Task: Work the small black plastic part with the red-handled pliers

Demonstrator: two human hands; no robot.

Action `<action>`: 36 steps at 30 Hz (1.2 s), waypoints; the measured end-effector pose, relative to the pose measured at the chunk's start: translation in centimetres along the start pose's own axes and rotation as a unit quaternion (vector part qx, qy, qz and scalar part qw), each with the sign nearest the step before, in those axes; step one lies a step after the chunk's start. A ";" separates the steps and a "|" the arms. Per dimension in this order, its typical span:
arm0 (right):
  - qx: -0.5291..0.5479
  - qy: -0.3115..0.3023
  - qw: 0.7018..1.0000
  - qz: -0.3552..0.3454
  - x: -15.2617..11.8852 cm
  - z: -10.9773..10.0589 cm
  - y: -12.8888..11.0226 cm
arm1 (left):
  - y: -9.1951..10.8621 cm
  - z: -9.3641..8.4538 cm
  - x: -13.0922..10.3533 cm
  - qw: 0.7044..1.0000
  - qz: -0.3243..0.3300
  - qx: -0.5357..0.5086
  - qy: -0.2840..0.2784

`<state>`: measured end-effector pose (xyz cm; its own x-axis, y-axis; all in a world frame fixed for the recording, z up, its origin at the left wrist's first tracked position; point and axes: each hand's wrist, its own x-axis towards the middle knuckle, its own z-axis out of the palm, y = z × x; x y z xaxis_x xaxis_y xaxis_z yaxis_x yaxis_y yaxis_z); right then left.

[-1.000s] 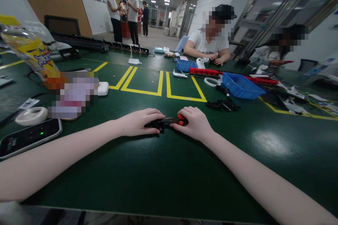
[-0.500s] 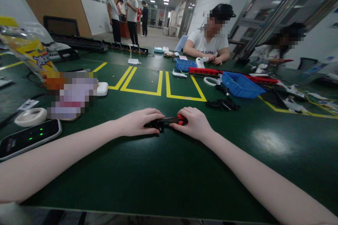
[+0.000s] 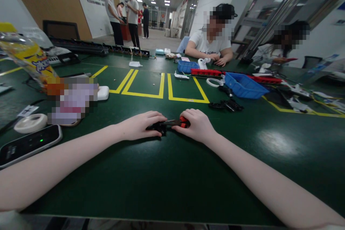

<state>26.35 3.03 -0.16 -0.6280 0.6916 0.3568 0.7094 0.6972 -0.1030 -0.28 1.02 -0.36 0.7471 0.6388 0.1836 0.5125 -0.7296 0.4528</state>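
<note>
My left hand is closed round a small black part, mostly covered by the fingers, so its exact kind cannot be made out. From the other side, my right hand grips red-handled pliers. Their metal jaws point left and meet the black part between my hands. Whether the jaws are clamped on it is too small to tell. Both hands are low over the green table. Beyond my right hand lie more black pieces in a small heap.
A black device, a tape roll, a phone and a drink bottle crowd the left. Blue bins and red strips lie at the back right. A person sits across the table.
The view has shifted slightly, so the scene sits a little further left. My hands keep the same hold on the pliers and the black part.
</note>
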 end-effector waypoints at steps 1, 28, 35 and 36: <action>0.000 0.001 1.000 0.000 0.0 0.0 0.0 | 0.0 0.0 0.0 1.000 0.000 -0.002 0.001; 0.000 0.016 1.000 -0.002 -0.1 0.1 0.0 | 0.2 -0.4 0.2 0.998 -0.010 -0.054 0.003; 0.010 0.010 1.000 0.009 -0.1 0.0 0.0 | 0.2 -0.5 0.2 0.998 -0.011 -0.062 -0.002; 0.010 0.009 1.000 0.009 -0.1 0.0 0.0 | 0.2 -0.5 0.2 0.998 -0.010 -0.064 -0.001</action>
<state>26.37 2.99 -0.22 -0.6084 0.7011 0.3719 0.7143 0.6880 -0.1284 -0.24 1.07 0.23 0.7380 0.6527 0.1713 0.4697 -0.6791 0.5641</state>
